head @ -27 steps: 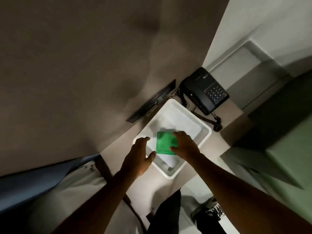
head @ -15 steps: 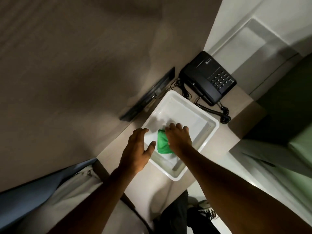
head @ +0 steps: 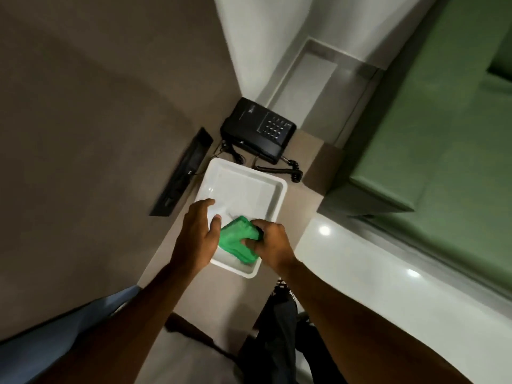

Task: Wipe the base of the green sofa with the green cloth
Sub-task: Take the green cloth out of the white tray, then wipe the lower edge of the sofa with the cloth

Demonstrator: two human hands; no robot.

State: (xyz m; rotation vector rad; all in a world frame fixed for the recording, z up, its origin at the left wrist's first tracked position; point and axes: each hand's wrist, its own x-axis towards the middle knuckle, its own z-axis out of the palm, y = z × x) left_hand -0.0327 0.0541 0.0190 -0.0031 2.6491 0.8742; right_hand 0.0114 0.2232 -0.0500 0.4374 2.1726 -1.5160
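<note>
Between right-hand fingers (head: 246, 241): green cloth (head: 235, 236).

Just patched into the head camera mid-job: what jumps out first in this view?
The bright green cloth stands out, bunched in the right hand over the near end of the white plastic tub, with the left hand open beside it on the tub's near left rim. Just beyond the tub sits a black desk telephone with its coiled cord. The green sofa fills the right side, not yet touched.
</note>
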